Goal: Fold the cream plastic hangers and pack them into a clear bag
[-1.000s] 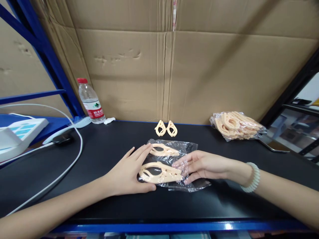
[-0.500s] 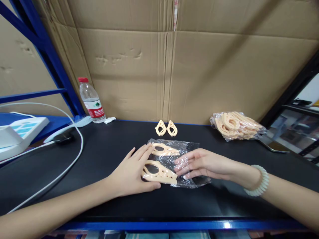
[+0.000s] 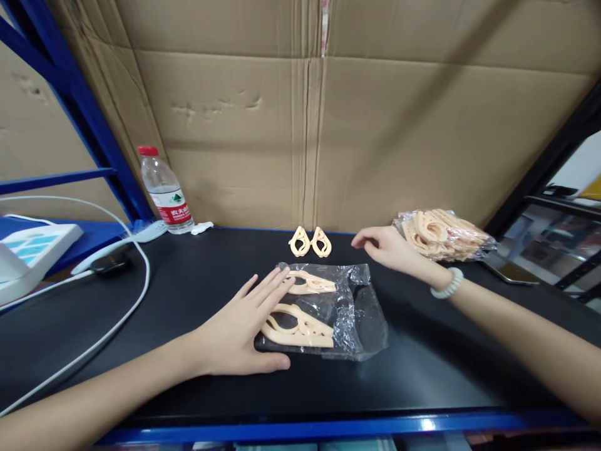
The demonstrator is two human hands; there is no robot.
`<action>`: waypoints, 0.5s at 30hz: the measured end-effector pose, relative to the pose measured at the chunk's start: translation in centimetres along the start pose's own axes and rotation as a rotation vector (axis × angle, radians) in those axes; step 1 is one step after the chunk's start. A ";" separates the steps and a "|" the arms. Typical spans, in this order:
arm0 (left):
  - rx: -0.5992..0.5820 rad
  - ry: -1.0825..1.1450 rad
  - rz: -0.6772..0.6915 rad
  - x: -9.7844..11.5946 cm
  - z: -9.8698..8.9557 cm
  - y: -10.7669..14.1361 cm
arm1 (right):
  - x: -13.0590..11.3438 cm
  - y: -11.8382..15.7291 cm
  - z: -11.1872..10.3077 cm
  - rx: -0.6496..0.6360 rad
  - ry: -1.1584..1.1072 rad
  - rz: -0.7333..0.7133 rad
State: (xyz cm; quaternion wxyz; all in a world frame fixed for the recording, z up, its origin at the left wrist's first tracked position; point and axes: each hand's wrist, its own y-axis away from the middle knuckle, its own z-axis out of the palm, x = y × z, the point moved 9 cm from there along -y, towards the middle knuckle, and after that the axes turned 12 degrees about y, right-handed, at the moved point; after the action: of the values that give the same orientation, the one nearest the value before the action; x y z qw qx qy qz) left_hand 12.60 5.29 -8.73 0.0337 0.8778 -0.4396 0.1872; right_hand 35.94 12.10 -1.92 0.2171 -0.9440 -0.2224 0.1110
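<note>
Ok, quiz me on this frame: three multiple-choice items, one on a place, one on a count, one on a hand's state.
1. Where is the water bottle?
A. back left of the table, by the blue post
B. front right edge
C. inside the clear bag

2. How many loose small clips lie by the cardboard wall?
A. one
B. two
C. five

3. What is the left hand doing?
A. gripping the bottle
B. lying flat on the clear bag
C. raised off the table

Answers:
1 A, its red cap stands beside the post.
2 B, a pair sits side by side.
3 B, its fingers are spread on the plastic; the right hand is empty near the clips.
</note>
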 end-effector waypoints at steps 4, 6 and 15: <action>-0.049 0.005 -0.012 0.0 0.6 0.2 | -0.7 -3.9 3.8 -0.093 0.142 -0.246; -0.051 0.007 -0.023 0.0 0.7 0.2 | -1.2 -5.6 6.0 -0.151 0.171 -0.322; -0.046 0.012 -0.040 -0.1 0.7 0.3 | -0.7 -8.2 10.1 -0.355 0.305 -0.373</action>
State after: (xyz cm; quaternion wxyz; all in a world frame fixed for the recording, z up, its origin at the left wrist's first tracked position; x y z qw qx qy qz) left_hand 12.50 4.99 -9.39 0.0604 0.8842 -0.4262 0.1814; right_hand 29.17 22.01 -6.97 0.0964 -0.9158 -0.3727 -0.1147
